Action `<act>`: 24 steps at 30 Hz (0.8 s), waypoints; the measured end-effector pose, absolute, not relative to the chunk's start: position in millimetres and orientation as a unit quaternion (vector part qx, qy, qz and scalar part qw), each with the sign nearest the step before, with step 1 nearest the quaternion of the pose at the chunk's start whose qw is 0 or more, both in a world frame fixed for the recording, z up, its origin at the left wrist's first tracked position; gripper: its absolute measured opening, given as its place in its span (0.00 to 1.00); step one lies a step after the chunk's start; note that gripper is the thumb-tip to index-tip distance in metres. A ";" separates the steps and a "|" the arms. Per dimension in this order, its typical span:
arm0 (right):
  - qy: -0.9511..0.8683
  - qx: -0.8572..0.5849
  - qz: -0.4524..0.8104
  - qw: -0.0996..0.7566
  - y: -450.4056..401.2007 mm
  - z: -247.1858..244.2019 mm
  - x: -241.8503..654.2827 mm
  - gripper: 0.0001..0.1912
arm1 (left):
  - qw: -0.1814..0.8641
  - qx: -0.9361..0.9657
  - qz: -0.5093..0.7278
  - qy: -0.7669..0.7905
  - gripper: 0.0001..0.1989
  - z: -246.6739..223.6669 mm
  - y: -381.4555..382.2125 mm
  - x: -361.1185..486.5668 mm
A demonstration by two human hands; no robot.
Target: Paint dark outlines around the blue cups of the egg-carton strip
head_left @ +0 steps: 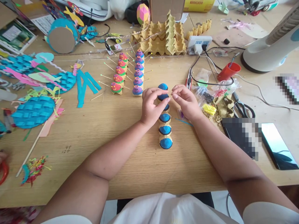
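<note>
A strip of egg-carton cups (165, 130) capped with blue clay, with dark rims, lies lengthwise on the table in front of me. Over its far end, my left hand (151, 104) curls with thumb and fingertips drawn together. Close by on the right, my right hand (185, 102) pinches thumb against forefinger, its fingertips nearly meeting the left ones. Anything between the fingertips is too small to make out. Beyond my left hand stand two finished-looking strips, a red-and-green caterpillar (120, 71) and a purple-and-blue one (139, 74), both with faces and stick feelers.
Cut egg cartons (158, 39) and a power strip (199, 42) lie at the back. On the right are a red cup (229, 71), yellow clay (209, 109), black-handled scissors (244, 109) and a phone (279, 146). Blue woven paper fish (34, 112) and scraps (35, 169) cover the left.
</note>
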State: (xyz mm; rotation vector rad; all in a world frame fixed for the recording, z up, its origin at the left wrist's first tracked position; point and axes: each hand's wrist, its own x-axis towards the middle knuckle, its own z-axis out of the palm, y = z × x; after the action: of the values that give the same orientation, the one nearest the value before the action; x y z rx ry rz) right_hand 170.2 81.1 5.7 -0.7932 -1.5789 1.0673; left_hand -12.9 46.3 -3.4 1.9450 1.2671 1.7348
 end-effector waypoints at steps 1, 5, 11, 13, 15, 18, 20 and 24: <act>-0.656 -0.323 0.447 0.516 81.9 4.8 170.7 0.21 | 0.122 0.663 0.599 0.432 0.11 -3.5 46.2 -12.7; -0.651 -0.308 0.454 0.524 84.0 1.0 172.2 0.23 | 0.112 0.656 0.610 0.430 0.09 -3.9 46.4 -12.3; -0.659 -0.346 0.423 0.517 83.7 3.2 171.8 0.33 | 0.105 0.658 0.601 0.441 0.09 -4.3 46.9 -12.4; -0.658 -0.350 0.421 0.516 83.4 4.9 171.6 0.30 | 0.101 0.659 0.605 0.435 0.09 -4.5 46.9 -12.5; -0.652 -0.354 0.429 0.515 82.9 6.0 171.4 0.26 | 0.095 0.661 0.604 0.435 0.09 -4.7 46.8 -12.6; -0.640 -0.357 0.449 0.511 81.4 7.4 171.3 0.23 | 0.092 0.664 0.598 0.440 0.08 -4.8 46.4 -12.7; -0.634 -0.357 0.456 0.512 80.0 8.9 171.0 0.22 | 0.095 0.664 0.600 0.436 0.07 -4.9 46.1 -12.7; -0.638 -0.360 0.444 0.515 78.4 12.0 171.0 0.29 | 0.098 0.662 0.608 0.428 0.07 -5.7 46.2 -12.6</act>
State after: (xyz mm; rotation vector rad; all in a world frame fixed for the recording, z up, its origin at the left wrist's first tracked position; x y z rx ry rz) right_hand 171.0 78.4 12.0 -0.8655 -1.5339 1.0677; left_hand -12.6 46.2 -5.7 1.9596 1.2655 1.7994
